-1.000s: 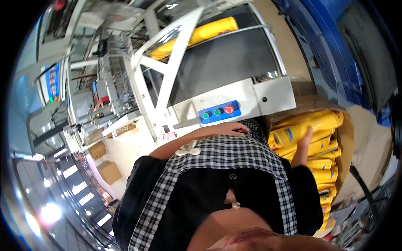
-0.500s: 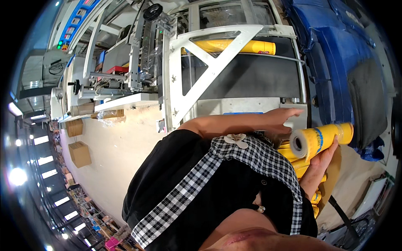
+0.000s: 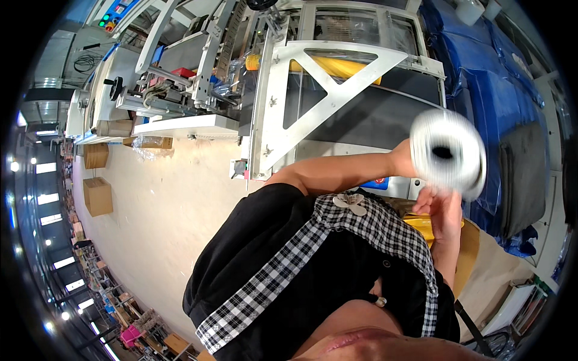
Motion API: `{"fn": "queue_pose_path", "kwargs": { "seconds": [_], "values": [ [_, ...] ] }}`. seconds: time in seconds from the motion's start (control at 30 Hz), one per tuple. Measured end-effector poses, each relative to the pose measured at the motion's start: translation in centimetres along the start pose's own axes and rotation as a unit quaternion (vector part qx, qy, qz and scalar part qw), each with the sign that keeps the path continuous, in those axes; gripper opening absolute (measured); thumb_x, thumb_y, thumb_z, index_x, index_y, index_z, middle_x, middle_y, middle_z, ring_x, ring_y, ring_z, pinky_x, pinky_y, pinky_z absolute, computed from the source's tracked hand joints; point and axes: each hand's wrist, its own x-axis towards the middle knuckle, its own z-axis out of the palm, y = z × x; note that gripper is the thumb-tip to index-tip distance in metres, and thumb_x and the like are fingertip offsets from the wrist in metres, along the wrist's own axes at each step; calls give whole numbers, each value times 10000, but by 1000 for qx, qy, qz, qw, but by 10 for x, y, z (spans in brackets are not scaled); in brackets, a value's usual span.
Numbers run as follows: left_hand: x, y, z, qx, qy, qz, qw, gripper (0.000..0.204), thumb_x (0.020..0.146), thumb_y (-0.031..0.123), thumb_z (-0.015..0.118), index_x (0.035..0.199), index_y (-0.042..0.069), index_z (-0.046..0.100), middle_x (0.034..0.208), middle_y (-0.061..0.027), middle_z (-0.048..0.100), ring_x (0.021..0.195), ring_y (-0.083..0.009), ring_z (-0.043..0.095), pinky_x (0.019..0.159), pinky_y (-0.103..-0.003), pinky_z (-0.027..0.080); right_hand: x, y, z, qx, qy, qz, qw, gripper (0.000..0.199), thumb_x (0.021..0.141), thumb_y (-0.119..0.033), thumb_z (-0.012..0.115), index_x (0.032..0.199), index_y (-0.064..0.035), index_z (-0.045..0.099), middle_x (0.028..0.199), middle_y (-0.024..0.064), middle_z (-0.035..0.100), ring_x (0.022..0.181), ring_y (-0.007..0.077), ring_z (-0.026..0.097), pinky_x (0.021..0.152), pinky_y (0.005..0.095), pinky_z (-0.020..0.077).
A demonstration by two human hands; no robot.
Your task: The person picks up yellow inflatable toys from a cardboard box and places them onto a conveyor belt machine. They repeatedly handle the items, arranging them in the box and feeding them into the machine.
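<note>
A thick roll [image 3: 425,144] is held up in front of me, its white round end with a dark central hole toward the view and smeared by motion. At its left side my left hand [image 3: 402,159] meets it, with the fingers hidden behind the roll. Below, my right hand [image 3: 444,210] is against its lower edge, fingers curled and partly covered. Under my right forearm, yellow wrapped rolls [image 3: 419,226] lie in a cardboard box [image 3: 468,256]. Beyond, another yellow roll [image 3: 337,66] lies on the machine's dark belt [image 3: 355,117], behind a white triangular frame [image 3: 337,90].
A long white machine with metal rails [image 3: 186,127] extends to the left. Blue-covered stacks [image 3: 481,78] with a dark folded sheet [image 3: 521,174] stand at the right. Cardboard boxes [image 3: 98,197] sit on the floor at the left.
The roll has risen and swung so its white end faces the view. My left hand has met it, while my right hand has shifted left and up. The view has turned slightly.
</note>
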Motion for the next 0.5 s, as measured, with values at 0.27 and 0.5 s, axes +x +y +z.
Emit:
{"fn": "queue_pose_path", "kwargs": {
  "seconds": [0.27, 0.5],
  "values": [
    [-22, 28, 25, -224, 88, -140, 961, 419, 828, 150, 753, 1181, 40, 556, 1046, -49, 647, 933, -122, 617, 735, -284, 537, 8, 4, -12, -628, 240, -359, 647, 655, 672, -91, 806, 1247, -46, 495, 1116, 135, 580, 1021, 296, 577, 860, 387, 464],
    [-45, 14, 42, -39, -5, -216, 976, 537, 870, 225, 663, 1295, -33, 460, 1292, -182, 537, 1239, -286, 502, 1055, -375, 380, 37, 57, -56, -597, 297, -199, 718, 665, 643, -112, 779, 1244, -59, 500, 1131, 175, 600, 1050, 381, 571, 887, 431, 462]
  ]
}}
